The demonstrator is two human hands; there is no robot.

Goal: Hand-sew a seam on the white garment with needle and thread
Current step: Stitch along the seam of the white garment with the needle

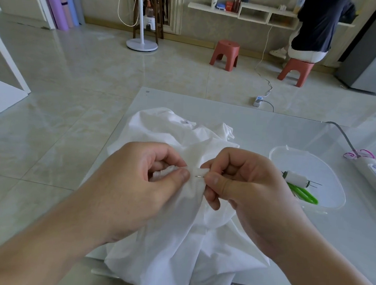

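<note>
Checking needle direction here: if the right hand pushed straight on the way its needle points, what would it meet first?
The right hand aims the thin metal needle leftward, so it would probably first meet the left hand's thumb, which pinches the white fabric garment just beyond the tip; depth is unclear.

Left hand [149, 180] pinches a fold of white garment [174, 232]; right hand [242, 185] fingers [213, 179] pinch a needle [199, 176] entering the fabric between both thumbs, above the bench [274, 127].

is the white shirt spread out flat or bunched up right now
Bunched up. The white shirt lies crumpled on the table, with both hands pinching its folds.
</note>
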